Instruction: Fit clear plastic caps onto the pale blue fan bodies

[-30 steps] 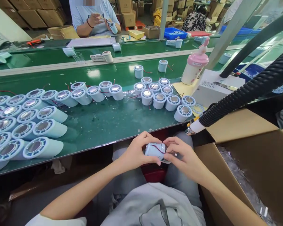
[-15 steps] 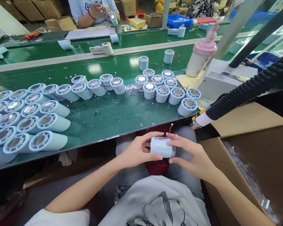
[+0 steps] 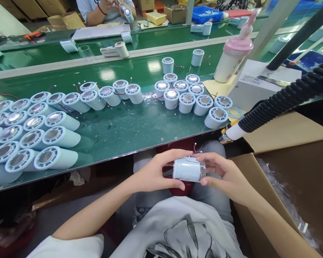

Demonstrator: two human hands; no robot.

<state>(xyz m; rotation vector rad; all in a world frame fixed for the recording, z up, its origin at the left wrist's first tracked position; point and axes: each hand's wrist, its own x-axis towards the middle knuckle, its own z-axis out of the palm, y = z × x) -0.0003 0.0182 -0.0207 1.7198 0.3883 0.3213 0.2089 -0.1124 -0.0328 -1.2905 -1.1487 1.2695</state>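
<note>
Above my lap I hold a light-blue cylindrical housing [image 3: 186,170] on its side. My left hand [image 3: 156,172] grips its left end between thumb and fingers. My right hand [image 3: 227,176] closes round the right end, where a clear plastic sleeve [image 3: 202,169] sticks out past the blue body. A thin red and black wire [image 3: 195,149] rises from the top near my right fingertips. On the green bench, similar blue housings [image 3: 57,157] stand in a large group at left, and a smaller group of housings [image 3: 187,103] stands ahead of my hands.
A white box [image 3: 258,86] and a pink-topped bottle [image 3: 227,61] stand at the right. A black corrugated hose [image 3: 288,91] slants down with its nozzle near the bench edge. An open carton [image 3: 261,193] of clear plastic pieces sits at my right. A co-worker's hands [image 3: 107,5] work across the bench.
The clear sleeve now shows farther out at the right of the housing, and my right hand has shifted slightly right with it. The camera view has tilted a little.
</note>
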